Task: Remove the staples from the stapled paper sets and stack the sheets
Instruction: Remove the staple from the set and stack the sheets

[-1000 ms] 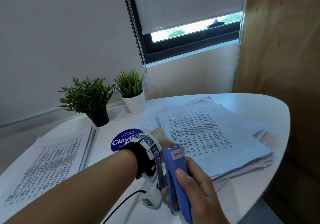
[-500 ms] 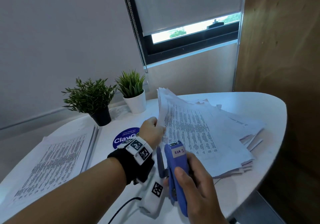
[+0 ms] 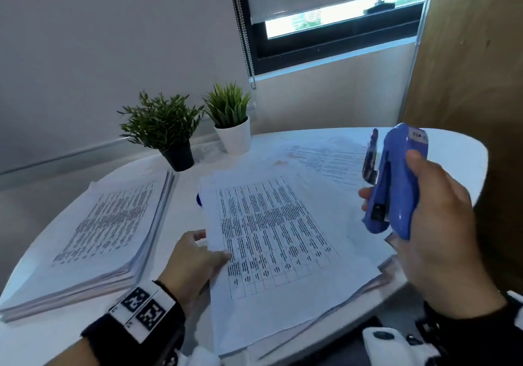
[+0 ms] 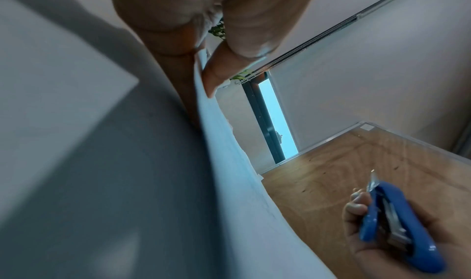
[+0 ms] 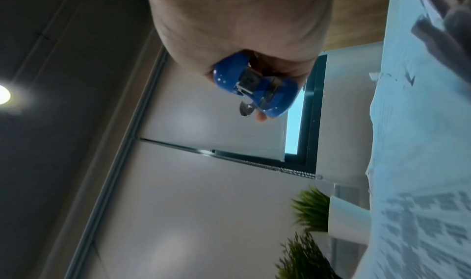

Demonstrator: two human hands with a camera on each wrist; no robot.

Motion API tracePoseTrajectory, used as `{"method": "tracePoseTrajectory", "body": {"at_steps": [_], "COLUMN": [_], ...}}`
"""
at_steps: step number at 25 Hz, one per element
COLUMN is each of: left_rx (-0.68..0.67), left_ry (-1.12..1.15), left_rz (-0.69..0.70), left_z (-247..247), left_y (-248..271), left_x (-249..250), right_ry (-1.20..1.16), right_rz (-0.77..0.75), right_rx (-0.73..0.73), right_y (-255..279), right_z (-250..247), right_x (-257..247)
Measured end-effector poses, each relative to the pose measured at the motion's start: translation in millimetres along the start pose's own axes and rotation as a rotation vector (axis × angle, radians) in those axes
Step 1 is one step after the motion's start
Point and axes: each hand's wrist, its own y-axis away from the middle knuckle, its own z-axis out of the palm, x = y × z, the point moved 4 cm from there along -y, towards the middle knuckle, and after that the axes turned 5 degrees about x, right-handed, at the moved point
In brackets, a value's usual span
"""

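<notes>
My left hand [image 3: 198,255] pinches the left edge of a thin set of printed sheets [image 3: 277,241], thumb on top, and holds it lifted above the loose paper pile [image 3: 334,156] on the right of the white table [image 3: 458,145]. In the left wrist view the thumb [image 4: 244,21] and a finger clamp the sheets' edge [image 4: 211,110]. My right hand [image 3: 435,224] grips a blue stapler [image 3: 396,181] upright in the air, to the right of the sheets and apart from them. The stapler [image 5: 254,88] shows again in the right wrist view and the stapler [image 4: 397,227] in the left one.
A neat stack of printed papers [image 3: 102,230] lies on the table's left. Two potted plants stand at the back, one in a black pot [image 3: 178,156], one in a white pot [image 3: 235,136]. A wooden panel [image 3: 467,54] rises on the right, by the table's edge.
My left hand has pulled the sheets off the right pile toward me and to the left. My right hand has carried the stapler up and to the right.
</notes>
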Motion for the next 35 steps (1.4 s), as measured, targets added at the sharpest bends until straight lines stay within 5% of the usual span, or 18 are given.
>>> {"method": "tracePoseTrajectory", "body": {"at_steps": [4, 7, 15, 19, 21, 22, 24, 25, 27, 31, 35], "left_rx": [-0.051, -0.047, 0.188, -0.089, -0.223, -0.222, -0.094, -0.037, -0.054, -0.228, -0.162], "left_ry": [0.04, 0.086, 0.128, 0.156, -0.153, -0.353, -0.734, -0.879, -1.111, -1.471, -1.603], "left_rz": [-0.051, -0.01, 0.036, -0.112, -0.071, 0.022, 0.248, 0.3, 0.293, 0.266, 0.285], "left_z": [-13, -15, -2, 13, 10, 6, -7, -13, -13, 4, 13], "left_y": [27, 50, 80, 87, 82, 73, 44, 30, 2, -29, -44], "left_x": [-7, -7, -38, -23, -4, 5, 26, 35, 45, 43, 43], "right_ry": [0.099, 0.228, 0.206, 0.289, -0.222, -0.286, 0.193, 0.13, 0.332, 0.287, 0.305], "right_rz": [0.109, 0.224, 0.239, 0.442, 0.597, 0.601, 0.284, 0.45, 0.433, 0.404, 0.384], "right_rx": [0.022, -0.099, -0.241, -0.472, -0.777, -0.747, -0.557, -0.51, -0.282, -0.252, -0.229], "right_y": [-13, -11, -19, -49, -57, -56, -32, -24, -27, -29, -28], "right_z": [-11, -7, -6, -36, -35, -35, -18, -1, 8, 4, -3], "right_x": [0, 5, 8, 35, 45, 45, 38, 24, 18, 18, 15]}}
